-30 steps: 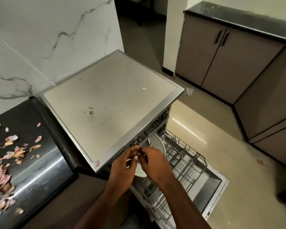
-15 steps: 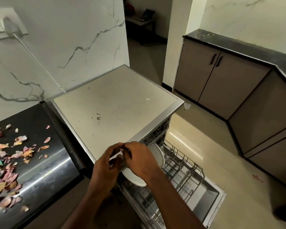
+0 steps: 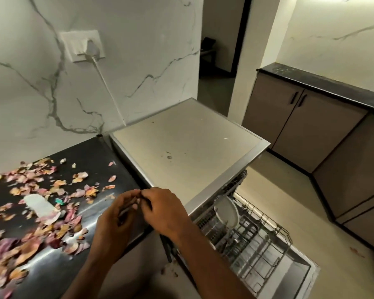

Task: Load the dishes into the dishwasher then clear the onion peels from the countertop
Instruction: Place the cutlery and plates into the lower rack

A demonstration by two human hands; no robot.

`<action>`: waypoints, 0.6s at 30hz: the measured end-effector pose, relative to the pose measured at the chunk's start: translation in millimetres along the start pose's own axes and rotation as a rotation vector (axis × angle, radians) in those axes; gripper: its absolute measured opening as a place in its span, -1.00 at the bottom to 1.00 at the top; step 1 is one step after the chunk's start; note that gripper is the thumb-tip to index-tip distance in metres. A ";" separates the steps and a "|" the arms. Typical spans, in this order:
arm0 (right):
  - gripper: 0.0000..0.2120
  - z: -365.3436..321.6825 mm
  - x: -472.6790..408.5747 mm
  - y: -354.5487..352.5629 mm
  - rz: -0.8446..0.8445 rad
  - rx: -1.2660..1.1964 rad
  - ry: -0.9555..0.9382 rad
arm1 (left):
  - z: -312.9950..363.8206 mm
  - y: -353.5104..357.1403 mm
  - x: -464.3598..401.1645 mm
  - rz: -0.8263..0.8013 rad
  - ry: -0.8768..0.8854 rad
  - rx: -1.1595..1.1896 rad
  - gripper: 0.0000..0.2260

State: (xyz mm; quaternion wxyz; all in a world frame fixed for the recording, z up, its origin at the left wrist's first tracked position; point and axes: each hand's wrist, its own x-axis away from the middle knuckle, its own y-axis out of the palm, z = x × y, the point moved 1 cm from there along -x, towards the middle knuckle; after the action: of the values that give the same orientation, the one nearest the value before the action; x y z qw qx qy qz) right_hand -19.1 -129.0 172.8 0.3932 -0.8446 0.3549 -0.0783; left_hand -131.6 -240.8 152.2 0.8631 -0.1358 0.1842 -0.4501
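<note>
Now, head view, as I read it from the far end:

Hands: left hand (image 3: 115,225) and right hand (image 3: 162,212) meet fingertip to fingertip above the counter edge, fingers curled; I cannot tell whether they pinch anything between them.

Why there: I judge the loading step done and the hands are turned toward the peels.

Plate: a white plate (image 3: 227,212) stands on edge in the lower rack (image 3: 257,240), right of the hands, propped upright by the tines.

Peels: onion peels (image 3: 41,203) lie scattered over the dark countertop (image 3: 99,152), left of the hands, around a pale cup (image 3: 41,207) on its side.

Edges: the dishwasher (image 3: 181,152) top corner sits just beyond the hands; the counter's front lip runs under them.

Room: the open door (image 3: 298,275) and rack block the floor to the right; leftward the path to the peels looks free.
</note>
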 end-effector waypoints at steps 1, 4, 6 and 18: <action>-0.78 -11.1 -2.5 9.8 -0.001 0.004 -0.012 | -7.2 -14.0 2.0 0.008 0.004 -0.016 -0.64; -0.77 -39.8 -10.8 39.7 -0.031 0.011 -0.052 | -20.5 -48.9 9.9 0.053 0.011 0.004 -0.65; -0.77 -62.0 -16.4 58.0 -0.064 0.014 -0.083 | -25.9 -73.6 19.5 0.099 -0.001 0.032 -0.64; -0.79 -167.4 -69.1 140.2 -0.293 -0.008 -0.354 | -50.3 -188.2 51.2 0.446 -0.148 -0.040 -0.69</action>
State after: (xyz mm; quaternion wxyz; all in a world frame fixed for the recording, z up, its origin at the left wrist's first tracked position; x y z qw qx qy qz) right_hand -214.2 -246.7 195.6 0.4305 -0.8892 0.1541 0.0163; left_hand -263.5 -391.6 172.5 0.9495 -0.1416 0.1549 -0.2333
